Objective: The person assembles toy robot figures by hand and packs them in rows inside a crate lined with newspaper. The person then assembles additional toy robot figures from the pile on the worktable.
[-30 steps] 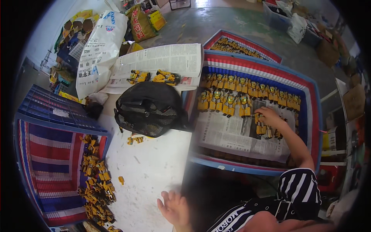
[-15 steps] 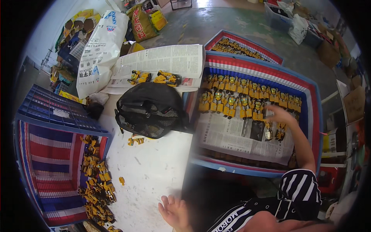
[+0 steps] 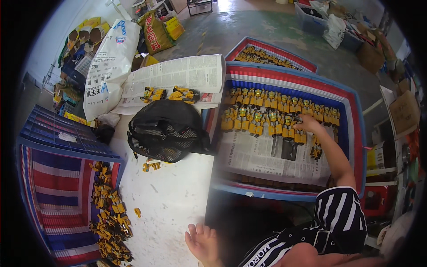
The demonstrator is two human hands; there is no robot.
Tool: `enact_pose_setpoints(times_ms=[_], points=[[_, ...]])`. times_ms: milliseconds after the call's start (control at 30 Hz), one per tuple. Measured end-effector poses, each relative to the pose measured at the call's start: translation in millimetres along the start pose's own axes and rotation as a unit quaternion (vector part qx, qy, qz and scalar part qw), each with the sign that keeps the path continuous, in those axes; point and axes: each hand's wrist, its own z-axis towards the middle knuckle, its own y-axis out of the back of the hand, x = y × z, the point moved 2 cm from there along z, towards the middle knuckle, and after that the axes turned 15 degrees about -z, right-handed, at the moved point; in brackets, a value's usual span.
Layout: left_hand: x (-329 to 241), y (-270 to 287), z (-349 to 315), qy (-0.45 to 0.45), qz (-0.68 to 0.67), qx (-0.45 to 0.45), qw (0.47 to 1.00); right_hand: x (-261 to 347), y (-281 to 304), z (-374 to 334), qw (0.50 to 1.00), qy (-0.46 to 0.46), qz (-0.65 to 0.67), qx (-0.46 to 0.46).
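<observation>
My right hand (image 3: 311, 124) reaches into a large crate (image 3: 356, 133) with striped lining. Its fingers are closed at the top of a yellow toy (image 3: 300, 137), whose exact kind is too small to make out. That toy stands at the right end of the front row of similar yellow toys (image 3: 258, 127), over a newspaper sheet (image 3: 258, 153). Another yellow toy (image 3: 316, 151) sits apart, just below my right forearm's near side. My left hand (image 3: 201, 242) rests empty at the white table's edge, palm up, fingers loosely apart.
On the white table (image 3: 173, 196) lie a black mesh bag (image 3: 167, 129), newspapers (image 3: 178, 75) with yellow toys, and a loose yellow piece (image 3: 138, 212). A tipped striped crate (image 3: 58, 187) spills yellow toys (image 3: 111, 213) at left. Another crate (image 3: 271, 53) stands behind.
My right hand has shifted left to the front row, where a toy that stood lower on the newspaper now sits. The view has shifted slightly; my left hand stays at the table's edge.
</observation>
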Motion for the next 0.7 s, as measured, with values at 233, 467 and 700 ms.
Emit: enact_pose_setpoints(times_ms=[233,467,700], points=[[-14,15,-8,-0.039,0.016,0.006,0.999,-39,22,-53,0.997,-0.065,0.041,-0.028],[-4,9,3,0.007,0.016,-0.002,1.0,-63,-13,-70,0.996,0.002,0.073,0.06],[-8,7,-5,-0.007,0.02,0.01,1.0,-67,38,-61,0.986,-0.009,0.128,-0.107]])
